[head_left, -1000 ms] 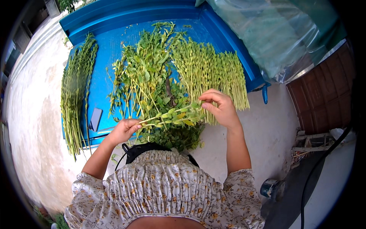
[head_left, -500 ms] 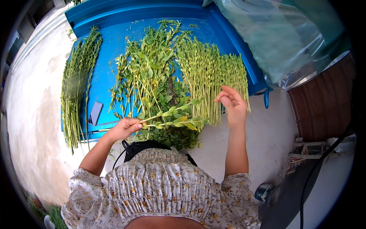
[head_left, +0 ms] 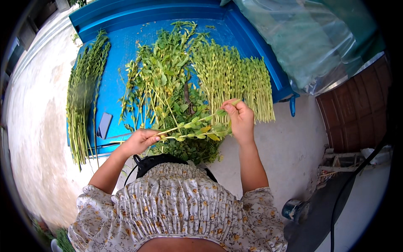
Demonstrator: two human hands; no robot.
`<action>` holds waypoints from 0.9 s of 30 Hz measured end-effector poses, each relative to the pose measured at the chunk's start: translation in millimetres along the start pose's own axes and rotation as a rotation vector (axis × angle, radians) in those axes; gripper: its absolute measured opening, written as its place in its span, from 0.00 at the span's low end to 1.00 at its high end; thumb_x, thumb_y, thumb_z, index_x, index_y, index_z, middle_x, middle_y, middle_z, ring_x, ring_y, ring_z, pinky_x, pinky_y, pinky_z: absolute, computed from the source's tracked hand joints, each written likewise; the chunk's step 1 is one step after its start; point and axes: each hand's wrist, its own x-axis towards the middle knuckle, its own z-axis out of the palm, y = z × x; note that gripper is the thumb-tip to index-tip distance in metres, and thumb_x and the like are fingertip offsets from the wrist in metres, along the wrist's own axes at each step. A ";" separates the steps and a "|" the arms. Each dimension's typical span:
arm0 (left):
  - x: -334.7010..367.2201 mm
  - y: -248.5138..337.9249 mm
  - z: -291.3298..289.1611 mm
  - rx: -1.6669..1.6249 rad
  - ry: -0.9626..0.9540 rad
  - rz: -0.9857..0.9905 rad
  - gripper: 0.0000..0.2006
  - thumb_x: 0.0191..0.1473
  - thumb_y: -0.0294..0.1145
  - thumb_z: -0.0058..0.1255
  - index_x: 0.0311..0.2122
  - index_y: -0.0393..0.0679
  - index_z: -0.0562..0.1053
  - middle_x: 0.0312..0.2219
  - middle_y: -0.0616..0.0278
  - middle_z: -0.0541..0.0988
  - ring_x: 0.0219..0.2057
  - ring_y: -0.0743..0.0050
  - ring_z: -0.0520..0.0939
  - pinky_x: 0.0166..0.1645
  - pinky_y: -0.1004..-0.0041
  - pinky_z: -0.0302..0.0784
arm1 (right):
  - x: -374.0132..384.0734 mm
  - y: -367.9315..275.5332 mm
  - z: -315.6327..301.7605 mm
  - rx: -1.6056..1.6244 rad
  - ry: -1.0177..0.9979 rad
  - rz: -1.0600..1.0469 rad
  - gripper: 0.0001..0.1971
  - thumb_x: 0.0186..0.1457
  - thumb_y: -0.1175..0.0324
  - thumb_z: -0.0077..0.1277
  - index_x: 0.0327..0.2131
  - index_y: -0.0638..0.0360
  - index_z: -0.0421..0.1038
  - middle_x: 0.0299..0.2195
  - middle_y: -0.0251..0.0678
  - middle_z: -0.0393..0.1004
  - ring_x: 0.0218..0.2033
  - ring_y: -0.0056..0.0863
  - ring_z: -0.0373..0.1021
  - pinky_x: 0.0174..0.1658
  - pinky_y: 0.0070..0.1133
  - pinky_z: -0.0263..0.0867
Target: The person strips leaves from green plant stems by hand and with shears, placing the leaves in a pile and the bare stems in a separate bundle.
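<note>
My left hand point(head_left: 141, 141) is closed round the lower ends of two green pod-bearing stalks point(head_left: 194, 123), which look like sesame. They stretch rightward in front of my body, with a yellow leaf on the lower one. At the tip of the upper stalk, my right hand point(head_left: 240, 119) is closed in a pinch. Beyond them lies a heap of leafy stalks point(head_left: 161, 80) on the blue metal bed point(head_left: 121, 40). To its right a row of podded stalks with few leaves point(head_left: 235, 71) lies side by side.
A darker green bundle of stalks point(head_left: 86, 94) lies at the bed's left, beside a phone point(head_left: 104, 125). Plastic sheeting point(head_left: 306, 42) hangs over the bed's right side. A brown panel point(head_left: 352, 105) and a can point(head_left: 294, 210) are at the right.
My right hand has moved left and closed on the upper stalk's tip; before, it was raised apart from the stalks. My left hand keeps its hold.
</note>
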 end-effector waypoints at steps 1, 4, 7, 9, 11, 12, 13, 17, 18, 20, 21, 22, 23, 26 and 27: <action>0.5 -0.4 -0.6 0.022 -0.003 -0.016 0.11 0.54 0.34 0.43 0.34 0.36 0.71 0.18 0.65 0.69 0.20 0.80 0.66 0.26 0.78 0.63 | 0.0 2.5 0.4 0.026 0.030 0.002 0.08 0.52 0.70 0.47 0.26 0.66 0.69 0.25 0.33 0.72 0.27 0.16 0.66 0.31 0.14 0.61; -1.0 -4.7 -3.2 0.064 0.025 -0.023 0.11 0.54 0.34 0.43 0.34 0.35 0.71 0.17 0.64 0.69 0.20 0.79 0.66 0.25 0.77 0.63 | 4.9 10.3 -10.4 0.124 0.190 -0.034 0.08 0.52 0.70 0.46 0.27 0.66 0.68 0.25 0.33 0.72 0.27 0.16 0.66 0.31 0.15 0.61; -4.7 -7.5 -4.0 0.080 0.083 0.011 0.11 0.54 0.34 0.43 0.33 0.35 0.71 0.17 0.62 0.69 0.19 0.77 0.66 0.25 0.76 0.64 | 4.6 2.9 -24.5 -0.019 0.021 0.000 0.08 0.53 0.69 0.46 0.30 0.67 0.68 0.26 0.37 0.72 0.29 0.17 0.68 0.33 0.14 0.61; -3.1 -3.6 -6.0 0.127 0.070 -0.015 0.11 0.54 0.33 0.43 0.33 0.35 0.71 0.17 0.60 0.69 0.19 0.74 0.66 0.25 0.75 0.64 | 6.1 0.4 -27.7 -0.199 -0.054 -0.104 0.10 0.52 0.66 0.47 0.31 0.66 0.68 0.33 0.37 0.72 0.37 0.24 0.67 0.40 0.20 0.60; -3.0 -7.0 -4.5 0.158 0.099 0.019 0.10 0.53 0.33 0.44 0.33 0.35 0.71 0.18 0.58 0.70 0.19 0.71 0.69 0.26 0.74 0.65 | 11.4 -15.2 -14.0 -0.455 -0.040 -0.368 0.11 0.51 0.64 0.48 0.29 0.65 0.69 0.36 0.35 0.71 0.42 0.29 0.66 0.43 0.25 0.59; -3.0 -8.3 -4.1 0.173 0.109 0.038 0.10 0.53 0.33 0.44 0.33 0.35 0.71 0.19 0.57 0.71 0.20 0.70 0.70 0.26 0.74 0.66 | 9.4 -19.8 -6.8 -0.437 -0.051 -0.302 0.10 0.48 0.64 0.50 0.27 0.63 0.70 0.38 0.32 0.70 0.43 0.32 0.63 0.46 0.28 0.55; -3.1 -7.6 -4.1 0.190 0.118 0.035 0.10 0.53 0.32 0.44 0.33 0.35 0.71 0.20 0.56 0.72 0.21 0.68 0.71 0.27 0.73 0.67 | 9.3 -19.3 -6.6 -0.471 -0.142 -0.313 0.10 0.47 0.65 0.51 0.27 0.63 0.70 0.38 0.32 0.70 0.42 0.32 0.64 0.45 0.28 0.55; -0.4 4.2 -4.0 0.288 0.114 0.019 0.09 0.52 0.31 0.45 0.33 0.35 0.71 0.23 0.53 0.74 0.24 0.62 0.75 0.29 0.72 0.69 | 8.7 -11.9 -4.2 -0.576 -0.255 -0.336 0.08 0.44 0.70 0.52 0.29 0.62 0.69 0.37 0.34 0.69 0.38 0.33 0.65 0.45 0.26 0.55; -0.6 6.6 -4.0 0.319 0.110 0.010 0.09 0.52 0.30 0.45 0.34 0.36 0.71 0.24 0.53 0.74 0.25 0.61 0.75 0.30 0.72 0.69 | 7.4 -13.3 0.1 -0.577 -0.209 -0.327 0.07 0.45 0.70 0.51 0.29 0.62 0.69 0.37 0.34 0.69 0.38 0.32 0.65 0.45 0.25 0.55; -0.9 7.4 0.0 0.304 0.135 0.034 0.08 0.51 0.29 0.45 0.34 0.36 0.71 0.24 0.53 0.74 0.25 0.60 0.75 0.30 0.72 0.69 | 7.4 -10.0 3.2 -0.306 -0.115 -0.211 0.06 0.47 0.72 0.49 0.29 0.63 0.69 0.38 0.35 0.69 0.38 0.29 0.65 0.46 0.24 0.56; -0.8 7.3 1.9 0.297 0.147 0.051 0.08 0.51 0.29 0.45 0.34 0.36 0.71 0.24 0.53 0.74 0.25 0.59 0.75 0.30 0.71 0.69 | 7.6 -3.7 2.9 -0.039 -0.063 -0.105 0.05 0.48 0.73 0.48 0.29 0.64 0.68 0.38 0.35 0.68 0.39 0.28 0.65 0.46 0.22 0.56; -1.9 4.3 2.1 0.307 0.134 0.052 0.08 0.51 0.29 0.45 0.34 0.36 0.71 0.23 0.52 0.74 0.24 0.59 0.75 0.29 0.71 0.69 | 8.1 -0.9 2.2 0.228 -0.012 0.002 0.04 0.49 0.74 0.47 0.29 0.64 0.68 0.39 0.36 0.68 0.39 0.26 0.64 0.46 0.21 0.56; -3.5 -0.7 1.4 0.317 0.121 0.053 0.08 0.51 0.29 0.45 0.34 0.36 0.71 0.23 0.52 0.74 0.24 0.59 0.75 0.29 0.71 0.69 | 9.7 -1.9 -2.5 0.227 0.003 -0.033 0.05 0.50 0.74 0.46 0.30 0.65 0.68 0.39 0.36 0.68 0.40 0.25 0.64 0.46 0.20 0.57; -7.5 0.6 -0.3 0.275 0.139 0.026 0.08 0.51 0.29 0.45 0.33 0.36 0.71 0.22 0.52 0.74 0.22 0.60 0.73 0.28 0.72 0.68 | 13.3 -2.1 -14.3 0.191 -0.006 -0.108 0.08 0.50 0.78 0.43 0.35 0.65 0.68 0.41 0.38 0.67 0.41 0.25 0.64 0.46 0.19 0.58; -7.7 2.8 0.6 0.246 0.152 0.015 0.08 0.51 0.30 0.45 0.33 0.35 0.71 0.22 0.53 0.73 0.22 0.61 0.73 0.28 0.72 0.68 | 11.9 -5.9 -16.5 0.154 -0.082 -0.071 0.09 0.49 0.79 0.43 0.36 0.65 0.68 0.41 0.38 0.67 0.41 0.25 0.65 0.46 0.20 0.59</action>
